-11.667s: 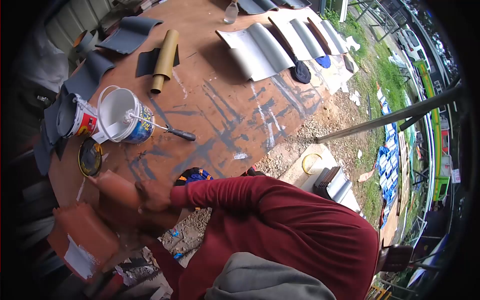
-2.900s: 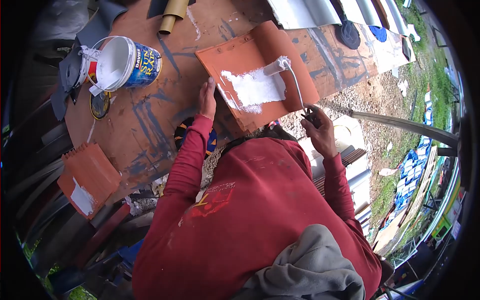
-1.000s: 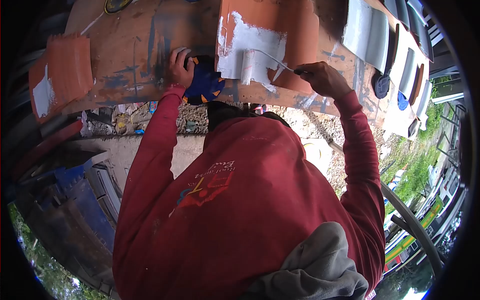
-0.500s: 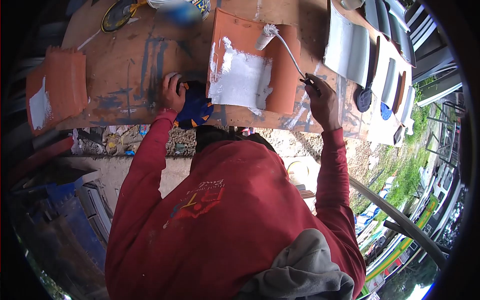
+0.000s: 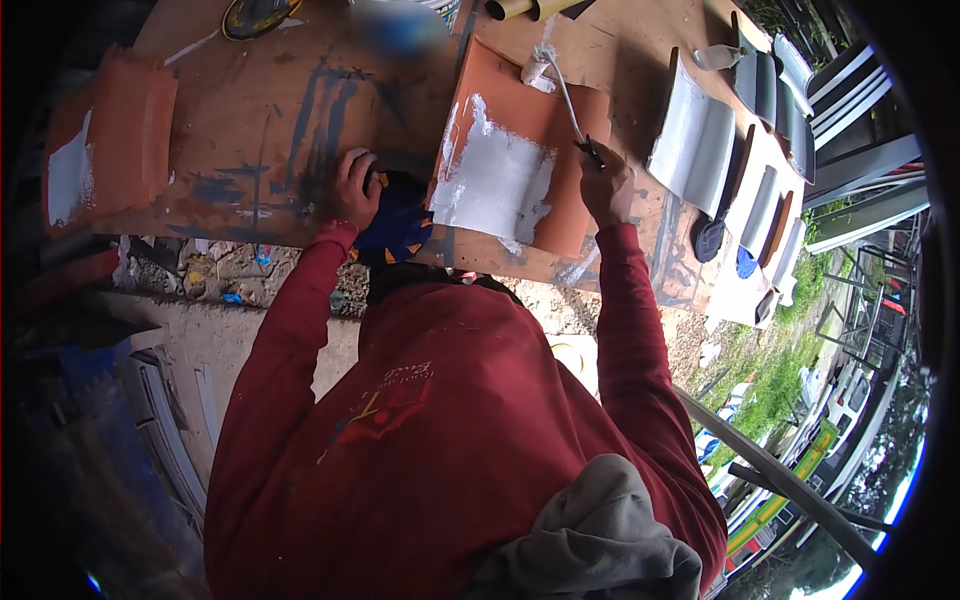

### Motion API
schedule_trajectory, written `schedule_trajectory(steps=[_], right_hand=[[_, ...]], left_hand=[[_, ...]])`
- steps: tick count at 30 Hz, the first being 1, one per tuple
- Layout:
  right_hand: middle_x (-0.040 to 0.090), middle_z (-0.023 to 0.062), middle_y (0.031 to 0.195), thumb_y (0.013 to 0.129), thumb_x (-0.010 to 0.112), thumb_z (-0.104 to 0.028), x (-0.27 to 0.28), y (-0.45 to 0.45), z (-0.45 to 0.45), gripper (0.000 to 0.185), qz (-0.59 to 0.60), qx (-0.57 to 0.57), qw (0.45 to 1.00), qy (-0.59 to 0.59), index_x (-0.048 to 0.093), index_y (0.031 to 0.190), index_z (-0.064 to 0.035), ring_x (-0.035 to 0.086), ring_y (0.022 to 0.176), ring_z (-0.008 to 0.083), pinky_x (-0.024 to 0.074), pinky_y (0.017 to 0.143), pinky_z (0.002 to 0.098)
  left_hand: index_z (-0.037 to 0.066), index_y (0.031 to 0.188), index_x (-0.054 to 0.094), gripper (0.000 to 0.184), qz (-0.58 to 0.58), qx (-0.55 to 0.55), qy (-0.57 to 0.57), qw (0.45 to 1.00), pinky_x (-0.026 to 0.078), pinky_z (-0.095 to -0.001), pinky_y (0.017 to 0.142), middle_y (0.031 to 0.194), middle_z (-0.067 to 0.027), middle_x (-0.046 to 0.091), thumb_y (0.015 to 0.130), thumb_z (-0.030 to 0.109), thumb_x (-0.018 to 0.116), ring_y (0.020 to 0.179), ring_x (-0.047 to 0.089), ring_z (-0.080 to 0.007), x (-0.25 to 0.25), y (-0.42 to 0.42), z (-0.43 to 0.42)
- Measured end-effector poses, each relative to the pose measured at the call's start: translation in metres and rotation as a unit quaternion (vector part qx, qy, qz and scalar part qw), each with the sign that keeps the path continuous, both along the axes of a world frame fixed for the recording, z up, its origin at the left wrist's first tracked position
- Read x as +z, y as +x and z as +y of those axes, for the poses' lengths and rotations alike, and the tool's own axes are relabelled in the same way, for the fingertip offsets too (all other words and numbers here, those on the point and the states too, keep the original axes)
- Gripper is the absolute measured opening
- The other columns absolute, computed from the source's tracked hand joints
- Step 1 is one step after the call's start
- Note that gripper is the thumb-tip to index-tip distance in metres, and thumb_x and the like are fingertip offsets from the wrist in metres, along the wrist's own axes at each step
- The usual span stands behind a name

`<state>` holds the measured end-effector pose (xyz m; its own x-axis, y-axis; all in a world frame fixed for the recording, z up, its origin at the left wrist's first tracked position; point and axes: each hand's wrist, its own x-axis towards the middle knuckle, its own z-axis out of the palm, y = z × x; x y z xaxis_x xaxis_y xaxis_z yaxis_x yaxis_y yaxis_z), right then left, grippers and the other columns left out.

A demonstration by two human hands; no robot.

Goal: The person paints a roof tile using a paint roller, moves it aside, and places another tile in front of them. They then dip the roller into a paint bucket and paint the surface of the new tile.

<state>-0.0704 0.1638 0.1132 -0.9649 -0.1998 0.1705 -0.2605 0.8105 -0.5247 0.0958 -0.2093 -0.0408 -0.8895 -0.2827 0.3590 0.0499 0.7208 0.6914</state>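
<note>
My right hand (image 5: 607,185) is wrapped round the dark handle of a paint roller (image 5: 540,72). The roller's white head rests at the upper part of an orange roof tile (image 5: 568,215), above a patch of white paint (image 5: 492,180). The tile lies on the brown table (image 5: 230,130). At the table's near edge my left hand (image 5: 352,190) lies with its fingers curved beside a dark blue and orange cloth item (image 5: 400,215); I see nothing held in it.
Another orange tile (image 5: 130,140) with white paint lies at the left. A paint bucket (image 5: 440,10) and round lid (image 5: 258,14) are at the far edge. Grey tiles (image 5: 695,140) and a clear bottle (image 5: 716,57) lie at the right. A pole (image 5: 780,475) slants at lower right.
The roller has gone from the lower white patch to the tile's upper part, and my right hand has moved with it. My left hand stays by the cloth item. The view has shifted.
</note>
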Motion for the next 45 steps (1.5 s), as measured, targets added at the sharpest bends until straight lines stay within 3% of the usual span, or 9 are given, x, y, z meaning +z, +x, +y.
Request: schedule_trajectory(steps=[7, 9, 11, 17, 21, 28, 30, 39, 45], right_hand=[[0.075, 0.0206, 0.099, 0.089, 0.067, -0.013, -0.020, -0.002, -0.011, 0.029, 0.013, 0.028, 0.997, -0.078, 0.075, 0.115, -0.0036, 0.073, 0.089, 0.0382, 0.0570, 0.080, 0.0428], [0.075, 0.0209, 0.099, 0.089, 0.067, -0.012, -0.010, 0.001, 0.010, 0.029, 0.039, 0.028, 0.998, -0.036, 0.076, 0.116, -0.0042, 0.073, 0.089, 0.0386, 0.0566, 0.079, 0.0430], [0.074, 0.0212, 0.100, 0.088, 0.070, -0.013, 0.010, -0.002, 0.023, 0.029, 0.025, -0.051, 0.998, 0.031, 0.076, 0.115, -0.0054, 0.073, 0.089, 0.0394, 0.0557, 0.076, 0.0448], [0.076, 0.0194, 0.099, 0.087, 0.073, -0.016, 0.031, -0.006, 0.018, 0.030, -0.004, -0.052, 0.998, 0.034, 0.077, 0.114, -0.0040, 0.074, 0.088, 0.0374, 0.0562, 0.076, 0.0439], [0.076, 0.0217, 0.097, 0.089, 0.070, -0.016, -0.001, -0.017, -0.017, 0.028, -0.043, -0.026, 0.997, -0.050, 0.077, 0.114, -0.0052, 0.075, 0.092, 0.0363, 0.0575, 0.078, 0.0402], [0.076, 0.0213, 0.099, 0.090, 0.070, -0.016, 0.007, -0.001, -0.038, 0.029, -0.070, -0.018, 0.994, -0.079, 0.076, 0.117, -0.0052, 0.075, 0.093, 0.0351, 0.0577, 0.081, 0.0393], [0.077, 0.0203, 0.098, 0.090, 0.069, -0.016, -0.004, -0.003, -0.046, 0.028, -0.067, -0.003, 0.987, -0.146, 0.077, 0.115, -0.0048, 0.076, 0.091, 0.0337, 0.0577, 0.081, 0.0387], [0.076, 0.0195, 0.101, 0.091, 0.069, -0.017, 0.008, -0.003, -0.029, 0.028, -0.089, -0.055, 0.992, -0.067, 0.077, 0.115, -0.0060, 0.075, 0.094, 0.0334, 0.0567, 0.083, 0.0394], [0.076, 0.0173, 0.104, 0.089, 0.070, -0.018, -0.009, 0.003, -0.043, 0.028, -0.018, -0.004, 0.994, -0.107, 0.077, 0.115, -0.0087, 0.073, 0.095, 0.0365, 0.0567, 0.081, 0.0418]], left_hand=[[0.006, 0.123, 0.063, 0.031, 0.006, -0.015, -0.020, 1.000, 0.049, -0.0476, 0.099, 0.131, -0.0149, 0.059, 0.093, 0.010, 0.063, 0.119, 0.059, -0.0407, 0.005, -0.001, -0.002], [0.006, 0.122, 0.064, 0.031, -0.002, -0.015, -0.019, 1.000, 0.050, -0.0478, 0.098, 0.130, -0.0148, 0.059, 0.091, 0.010, 0.063, 0.118, 0.060, -0.0407, 0.007, -0.001, -0.003], [0.006, 0.122, 0.064, 0.031, 0.006, -0.016, -0.022, 1.000, 0.050, -0.0481, 0.098, 0.129, -0.0147, 0.059, 0.091, 0.010, 0.064, 0.117, 0.060, -0.0406, 0.003, -0.001, -0.003], [0.005, 0.122, 0.064, 0.031, 0.009, -0.014, -0.038, 0.999, 0.050, -0.0487, 0.096, 0.128, -0.0145, 0.060, 0.091, 0.009, 0.063, 0.115, 0.060, -0.0403, 0.007, -0.001, -0.004], [0.006, 0.122, 0.064, 0.031, -0.002, -0.009, -0.038, 0.999, 0.050, -0.0494, 0.096, 0.129, -0.0148, 0.060, 0.091, 0.010, 0.064, 0.115, 0.060, -0.0407, 0.003, -0.003, -0.004], [0.006, 0.123, 0.064, 0.032, -0.008, -0.014, -0.057, 0.998, 0.050, -0.0500, 0.095, 0.129, -0.0149, 0.059, 0.092, 0.012, 0.064, 0.114, 0.060, -0.0408, -0.001, -0.003, -0.005], [0.006, 0.124, 0.064, 0.031, 0.000, -0.012, -0.057, 0.998, 0.050, -0.0497, 0.094, 0.129, -0.0149, 0.059, 0.093, 0.012, 0.063, 0.113, 0.060, -0.0406, -0.001, -0.003, -0.006], [0.004, 0.123, 0.063, 0.031, 0.016, -0.020, -0.043, 0.999, 0.050, -0.0486, 0.095, 0.127, -0.0160, 0.059, 0.092, 0.011, 0.063, 0.114, 0.059, -0.0404, 0.006, -0.003, -0.003], [0.005, 0.122, 0.064, 0.031, -0.008, -0.015, -0.069, 0.997, 0.049, -0.0496, 0.096, 0.127, -0.0155, 0.059, 0.092, 0.012, 0.063, 0.114, 0.059, -0.0401, 0.009, -0.003, -0.004]])
